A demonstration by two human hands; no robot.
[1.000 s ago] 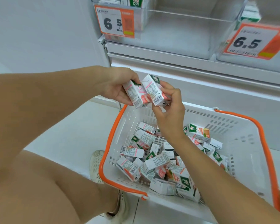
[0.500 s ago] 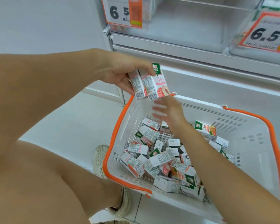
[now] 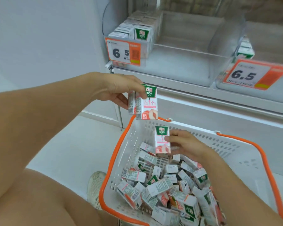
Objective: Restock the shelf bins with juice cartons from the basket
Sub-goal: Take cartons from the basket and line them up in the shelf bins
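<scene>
White plastic with an orange rim, the basket [image 3: 203, 141] is sitting on the floor [image 3: 64, 144] just below the shelf [image 3: 219, 98], and a heap of small juice cartons [image 3: 170, 185] is lying jumbled in its bottom. The left hand [image 3: 119, 88] is hovering above the basket's near-left corner, fingers and thumb clamping two cartons [image 3: 145, 103] side by side, both upright with their green tops up; the front one is showing a peach picture. The right hand [image 3: 185, 144] is reaching into the basket and pinching a single carton [image 3: 162, 139], also upright, lifted clear of the heap and just below the left hand's pair. The two hands are staying apart, one above the other, not touching.

On the shelf, a clear bin [image 3: 183, 51] is standing open at the top; a block of cartons [image 3: 137, 30] is filling its left side, while the rest of it is showing bare floor. An orange price tag [image 3: 122, 53] reading 6.5 is hanging on its front left. A second bin [image 3: 245, 51] to the right is carrying a similar tag [image 3: 252, 74], with a carton or two visible behind it. A pale shoe [image 3: 95, 188] is resting on the floor beside the basket's left rim, and a bare knee [image 3: 31, 193] is filling the lower left.
</scene>
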